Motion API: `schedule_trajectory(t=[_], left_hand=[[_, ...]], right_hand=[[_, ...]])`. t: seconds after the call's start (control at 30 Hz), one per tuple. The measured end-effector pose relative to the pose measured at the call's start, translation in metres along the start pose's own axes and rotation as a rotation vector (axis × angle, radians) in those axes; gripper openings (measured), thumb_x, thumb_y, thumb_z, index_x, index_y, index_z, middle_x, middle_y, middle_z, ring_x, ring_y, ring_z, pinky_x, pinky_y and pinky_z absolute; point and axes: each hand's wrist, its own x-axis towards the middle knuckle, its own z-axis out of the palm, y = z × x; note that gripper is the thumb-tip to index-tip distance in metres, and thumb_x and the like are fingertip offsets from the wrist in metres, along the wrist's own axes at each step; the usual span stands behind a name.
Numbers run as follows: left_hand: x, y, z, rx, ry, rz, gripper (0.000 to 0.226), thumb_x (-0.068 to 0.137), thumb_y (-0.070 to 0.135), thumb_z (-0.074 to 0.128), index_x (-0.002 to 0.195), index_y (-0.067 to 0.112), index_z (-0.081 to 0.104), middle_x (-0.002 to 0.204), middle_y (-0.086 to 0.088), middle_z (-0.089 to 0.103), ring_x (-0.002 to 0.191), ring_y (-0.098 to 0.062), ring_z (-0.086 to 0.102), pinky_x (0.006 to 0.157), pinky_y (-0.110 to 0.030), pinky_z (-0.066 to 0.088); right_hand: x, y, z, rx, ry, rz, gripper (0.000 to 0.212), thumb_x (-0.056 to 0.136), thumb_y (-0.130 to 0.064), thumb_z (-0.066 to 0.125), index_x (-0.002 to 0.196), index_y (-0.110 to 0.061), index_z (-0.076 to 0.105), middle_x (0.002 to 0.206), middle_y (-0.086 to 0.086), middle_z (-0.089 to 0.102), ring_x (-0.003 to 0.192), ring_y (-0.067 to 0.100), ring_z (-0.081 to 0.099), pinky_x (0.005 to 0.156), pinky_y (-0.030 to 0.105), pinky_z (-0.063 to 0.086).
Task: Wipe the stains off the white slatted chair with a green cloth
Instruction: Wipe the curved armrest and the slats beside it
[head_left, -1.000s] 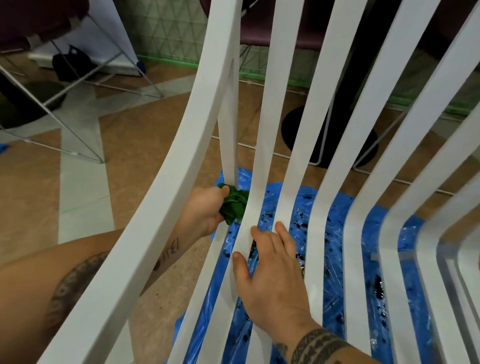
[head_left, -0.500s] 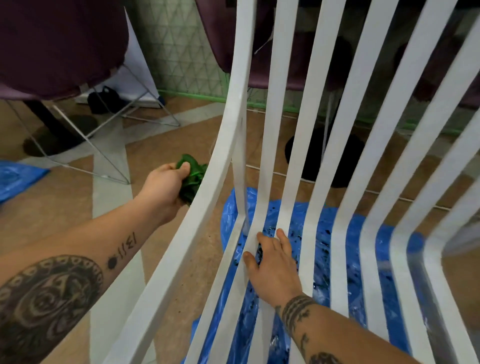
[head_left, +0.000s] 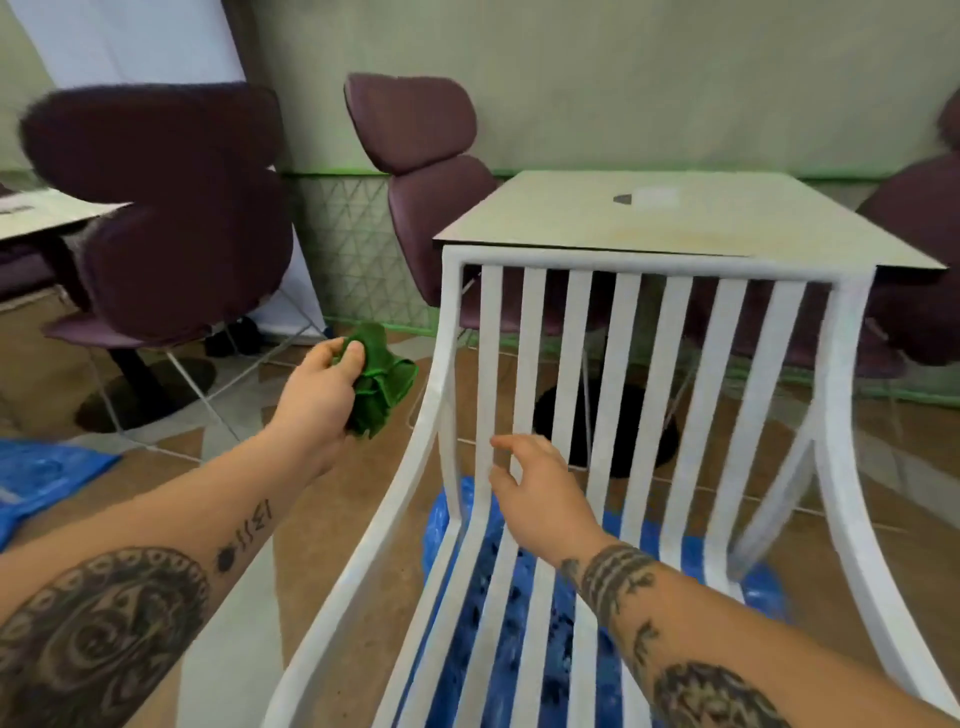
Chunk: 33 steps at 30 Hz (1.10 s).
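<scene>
The white slatted chair (head_left: 634, 395) fills the middle and right of the head view, its back upright and its seat slats running toward me. My left hand (head_left: 319, 392) is held in the air to the left of the chair's frame, closed around the crumpled green cloth (head_left: 382, 382), which touches nothing. My right hand (head_left: 540, 493) hovers over the left seat slats with fingers apart, holding nothing, close to where seat and back meet.
A blue plastic sheet (head_left: 519, 649) speckled with dark spots lies on the floor under the chair. A pale table (head_left: 675, 218) stands right behind the chair back. Purple chairs (head_left: 171, 218) stand at the left and rear. Another blue sheet (head_left: 41, 478) lies at far left.
My left hand has pulled the green cloth out from between the slats and lifted it to the left of the frame. My right hand has lifted off the slats. The view has tilted up.
</scene>
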Motion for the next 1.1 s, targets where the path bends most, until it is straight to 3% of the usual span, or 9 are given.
schedule_trajectory(t=[0.13,0.23,0.33,0.47,0.6,0.7,0.87,1.0,1.1], left_hand=[[-0.067,0.043,0.03,0.005,-0.233,-0.037,0.017,0.103,0.024,0.055,0.112,0.017,0.068,0.102,-0.008,0.077,0.085,-0.023,0.076,0.066,-0.034,0.06],[-0.123,0.067,0.051,0.097,-0.423,-0.059,0.02,0.103,0.024,0.054,0.115,0.019,0.069,0.107,-0.011,0.076,0.098,-0.029,0.074,0.086,-0.046,0.059],[-0.174,0.092,0.065,0.092,-0.517,-0.041,0.021,0.104,0.024,0.053,0.118,0.017,0.066,0.111,-0.014,0.075,0.106,-0.035,0.071,0.097,-0.053,0.055],[-0.226,0.117,0.077,0.078,-0.497,0.032,0.018,0.103,0.021,0.056,0.115,0.011,0.065,0.109,-0.02,0.074,0.102,-0.036,0.072,0.09,-0.046,0.058],[-0.259,0.129,0.076,0.175,-0.372,0.161,0.015,0.095,0.02,0.069,0.108,0.012,0.068,0.099,-0.014,0.077,0.086,-0.026,0.076,0.067,-0.031,0.06],[-0.279,0.14,0.067,0.336,-0.348,0.266,0.019,0.087,0.015,0.078,0.104,0.016,0.069,0.098,-0.009,0.077,0.085,-0.022,0.075,0.067,-0.028,0.059],[-0.293,0.162,0.051,0.484,-0.59,0.237,0.024,0.084,0.014,0.079,0.105,0.016,0.068,0.102,-0.008,0.074,0.092,-0.024,0.073,0.081,-0.038,0.06],[-0.304,0.177,0.054,0.464,-0.711,0.219,0.029,0.086,0.051,0.061,0.083,0.026,0.073,0.114,-0.006,0.07,0.111,-0.017,0.061,0.103,-0.042,0.033],[-0.299,0.173,0.071,0.208,-0.714,0.137,0.047,0.092,0.051,0.058,0.123,0.017,0.068,0.126,-0.011,0.069,0.126,-0.032,0.058,0.114,-0.053,0.037]], right_hand=[[-0.018,-0.057,-0.066,0.241,0.124,-0.065,0.052,0.106,-0.04,0.045,0.155,-0.031,0.031,0.159,-0.009,0.031,0.143,0.013,0.036,0.118,0.034,0.034],[-0.043,-0.085,-0.11,0.388,0.119,-0.087,0.066,0.1,-0.046,0.054,0.157,-0.039,0.022,0.161,-0.008,0.031,0.145,0.016,0.037,0.117,0.045,0.038],[-0.082,-0.101,-0.152,0.395,0.08,-0.142,0.052,0.1,-0.04,0.058,0.149,-0.033,0.043,0.146,-0.004,0.051,0.127,0.017,0.056,0.105,0.043,0.052],[-0.131,-0.113,-0.194,0.31,0.169,-0.178,0.022,0.096,-0.038,0.065,0.11,-0.021,0.066,0.103,0.001,0.072,0.093,0.017,0.07,0.086,0.042,0.061],[-0.164,-0.123,-0.218,0.316,0.214,-0.187,0.02,0.092,-0.03,0.072,0.11,-0.023,0.066,0.105,0.001,0.071,0.091,0.017,0.071,0.081,0.037,0.062],[-0.186,-0.135,-0.234,0.373,0.257,-0.202,0.028,0.087,-0.022,0.079,0.11,-0.026,0.063,0.107,-0.001,0.068,0.088,0.017,0.072,0.073,0.034,0.064],[-0.197,-0.149,-0.248,0.41,0.267,-0.219,0.032,0.081,-0.016,0.083,0.107,-0.024,0.065,0.107,0.004,0.071,0.092,0.022,0.073,0.08,0.043,0.063],[-0.202,-0.161,-0.257,0.282,0.101,-0.333,0.029,0.089,-0.004,0.072,0.113,-0.021,0.069,0.109,-0.001,0.074,0.103,0.014,0.07,0.098,0.037,0.057],[-0.205,-0.173,-0.267,0.209,-0.027,-0.405,0.041,0.093,0.007,0.06,0.126,-0.017,0.067,0.115,-0.001,0.074,0.108,0.011,0.069,0.1,0.03,0.054]])
